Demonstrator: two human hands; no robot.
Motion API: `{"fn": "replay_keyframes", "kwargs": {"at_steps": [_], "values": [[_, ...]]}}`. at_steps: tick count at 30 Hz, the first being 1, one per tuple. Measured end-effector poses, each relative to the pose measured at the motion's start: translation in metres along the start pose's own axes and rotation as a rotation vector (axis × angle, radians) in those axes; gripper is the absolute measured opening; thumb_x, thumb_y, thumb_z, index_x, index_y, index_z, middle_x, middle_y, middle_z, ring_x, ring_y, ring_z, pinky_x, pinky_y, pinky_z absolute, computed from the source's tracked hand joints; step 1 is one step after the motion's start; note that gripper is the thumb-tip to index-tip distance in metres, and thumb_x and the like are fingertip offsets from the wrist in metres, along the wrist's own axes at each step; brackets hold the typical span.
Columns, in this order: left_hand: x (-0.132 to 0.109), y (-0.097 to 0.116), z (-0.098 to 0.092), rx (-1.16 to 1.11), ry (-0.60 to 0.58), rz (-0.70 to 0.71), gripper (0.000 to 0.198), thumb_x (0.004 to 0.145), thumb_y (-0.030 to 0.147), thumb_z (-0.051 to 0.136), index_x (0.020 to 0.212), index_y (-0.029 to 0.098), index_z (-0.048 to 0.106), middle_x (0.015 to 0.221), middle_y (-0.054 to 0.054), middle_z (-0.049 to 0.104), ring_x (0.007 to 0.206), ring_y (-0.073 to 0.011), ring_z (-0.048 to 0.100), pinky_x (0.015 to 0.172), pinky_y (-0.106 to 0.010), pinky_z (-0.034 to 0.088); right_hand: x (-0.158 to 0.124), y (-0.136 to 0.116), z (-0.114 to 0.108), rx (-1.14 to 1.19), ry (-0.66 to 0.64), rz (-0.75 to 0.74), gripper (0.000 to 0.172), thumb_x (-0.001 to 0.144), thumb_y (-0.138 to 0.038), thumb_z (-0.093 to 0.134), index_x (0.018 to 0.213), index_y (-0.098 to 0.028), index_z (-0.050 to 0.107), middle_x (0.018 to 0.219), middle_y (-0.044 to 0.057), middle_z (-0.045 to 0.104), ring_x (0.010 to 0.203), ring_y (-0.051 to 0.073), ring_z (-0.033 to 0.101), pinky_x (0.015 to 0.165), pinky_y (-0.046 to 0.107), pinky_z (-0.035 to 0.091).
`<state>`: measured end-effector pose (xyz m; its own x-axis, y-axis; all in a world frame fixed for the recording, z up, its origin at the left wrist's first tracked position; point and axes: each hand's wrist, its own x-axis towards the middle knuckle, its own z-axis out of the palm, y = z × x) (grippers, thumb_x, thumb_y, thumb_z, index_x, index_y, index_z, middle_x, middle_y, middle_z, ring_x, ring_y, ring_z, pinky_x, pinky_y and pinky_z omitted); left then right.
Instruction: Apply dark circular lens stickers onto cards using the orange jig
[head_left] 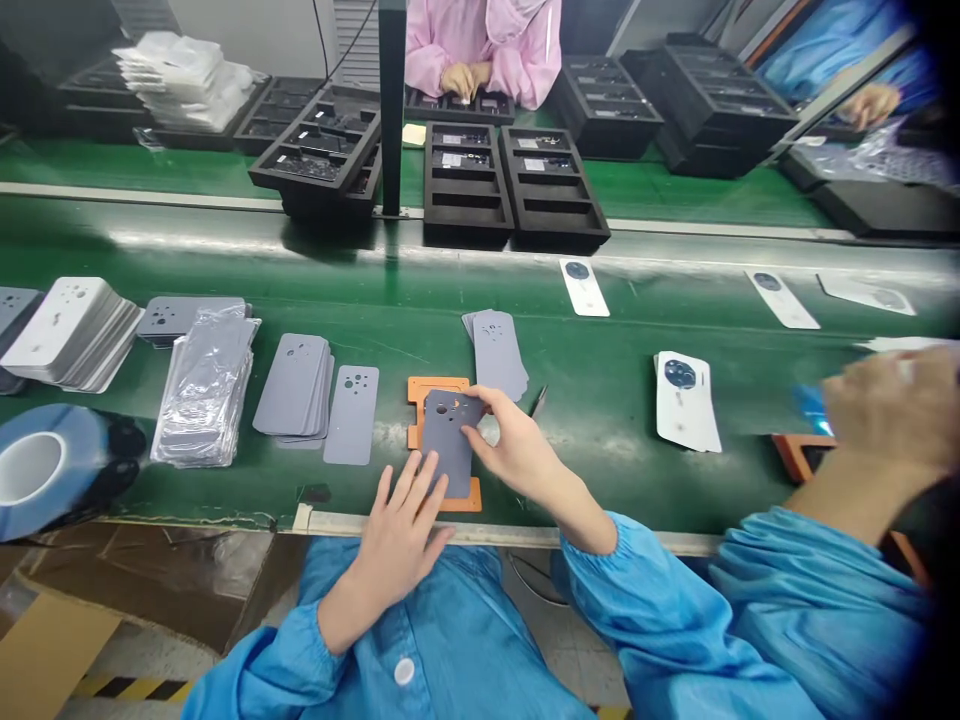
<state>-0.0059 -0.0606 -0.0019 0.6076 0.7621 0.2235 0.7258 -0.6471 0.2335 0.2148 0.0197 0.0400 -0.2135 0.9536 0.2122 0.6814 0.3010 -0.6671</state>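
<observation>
My left hand (397, 540) lies spread on the sheet (450, 445); my right hand (514, 450) pinches its edge, over the jig (429, 384) at the belt's (600, 400) near edge.

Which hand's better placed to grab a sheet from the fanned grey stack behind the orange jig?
Likely right: the right hand pinches the thin grey perforated sheet on the flat orange jig, just before the fanned grey stack; the left hand lies flat at the jig's near edge.

Head camera, looking down, close over green belt (615, 400).
</observation>
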Motion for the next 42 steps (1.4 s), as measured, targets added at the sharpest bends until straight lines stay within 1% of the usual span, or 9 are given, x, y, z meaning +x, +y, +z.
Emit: {"fn": "replay_keyframes", "kwargs": {"at_steps": [3,8,16,20,23,26,31,36,42], "values": [[-0.007,0.001,0.008,0.060,-0.063,0.014,0.054,0.101,0.028,0.047,0.153,0.014,0.041,0.162,-0.012,0.035,0.152,-0.0309,0.028,0.119,-0.057,0.030,0.002,0.000,0.009,-0.081,-0.042,-0.018,0.046,0.088,-0.014,0.051,0.134,-0.021,0.047,0.118,0.013,0.064,0.109,0.029,0.063,0.095,0.049,0.054],[-0.009,-0.002,0.018,0.105,-0.004,0.030,0.054,0.095,0.005,0.041,0.147,0.016,0.050,0.158,-0.012,0.044,0.150,-0.0273,0.033,0.121,-0.055,0.027,0.007,0.004,0.020,-0.143,-0.038,0.010,0.058,0.082,-0.016,0.058,0.138,-0.019,0.044,0.135,0.018,0.054,0.127,0.033,0.054,0.107,0.053,0.047],[-0.009,-0.004,0.018,0.066,0.029,0.023,0.054,0.093,0.002,0.041,0.144,0.017,0.054,0.156,-0.011,0.047,0.149,-0.0253,0.037,0.122,-0.054,0.026,0.011,0.013,0.026,-0.275,-0.106,0.061,0.069,0.081,-0.027,0.061,0.147,-0.017,0.040,0.162,0.022,0.027,0.149,0.040,0.027,0.117,0.067,0.028],[-0.009,-0.005,0.020,0.051,0.036,0.019,0.052,0.095,0.005,0.042,0.143,0.018,0.055,0.155,-0.011,0.048,0.148,-0.0245,0.037,0.122,-0.053,0.026,0.001,0.005,0.034,-0.374,-0.160,0.082,0.069,0.089,-0.027,0.052,0.153,-0.012,0.034,0.166,0.022,0.019,0.154,0.039,0.018,0.118,0.067,0.024],[-0.008,-0.005,0.021,0.015,0.052,0.015,0.048,0.096,0.007,0.042,0.139,0.018,0.059,0.153,-0.010,0.051,0.147,-0.0243,0.040,0.123,-0.051,0.026,-0.012,-0.009,0.043,-0.395,-0.219,0.010,0.061,0.097,-0.026,0.042,0.156,-0.012,0.033,0.167,0.019,0.021,0.155,0.034,0.018,0.120,0.060,0.028],[-0.007,-0.004,0.021,-0.044,0.082,0.000,0.044,0.095,0.007,0.043,0.132,0.018,0.064,0.147,-0.010,0.058,0.144,-0.0247,0.045,0.122,-0.051,0.028,-0.020,-0.019,0.054,-0.418,-0.239,-0.010,0.058,0.101,-0.033,0.040,0.156,-0.015,0.035,0.166,0.016,0.026,0.154,0.036,0.020,0.118,0.059,0.031],[-0.005,-0.003,0.020,-0.102,0.104,-0.031,0.042,0.093,0.005,0.045,0.124,0.018,0.069,0.135,-0.011,0.067,0.138,-0.0266,0.052,0.120,-0.053,0.034,-0.011,-0.026,0.066,-0.466,-0.156,0.060,0.067,0.099,-0.051,0.047,0.155,-0.015,0.039,0.161,0.018,0.035,0.150,0.040,0.028,0.117,0.064,0.027],[-0.005,-0.003,0.021,-0.119,0.093,-0.027,0.042,0.092,0.004,0.045,0.123,0.019,0.070,0.133,-0.010,0.068,0.135,-0.0269,0.054,0.120,-0.053,0.034,0.003,-0.028,0.071,-0.483,-0.086,0.105,0.067,0.097,-0.056,0.049,0.151,-0.017,0.044,0.151,0.020,0.048,0.143,0.041,0.038,0.117,0.063,0.027],[-0.005,-0.003,0.020,-0.111,0.074,-0.028,0.047,0.093,0.005,0.045,0.133,0.019,0.064,0.141,-0.009,0.063,0.139,-0.0266,0.051,0.121,-0.053,0.030,0.009,-0.028,0.071,-0.446,-0.044,0.114,0.065,0.096,-0.056,0.051,0.147,-0.016,0.050,0.146,0.021,0.052,0.138,0.041,0.042,0.116,0.062,0.029]]}}
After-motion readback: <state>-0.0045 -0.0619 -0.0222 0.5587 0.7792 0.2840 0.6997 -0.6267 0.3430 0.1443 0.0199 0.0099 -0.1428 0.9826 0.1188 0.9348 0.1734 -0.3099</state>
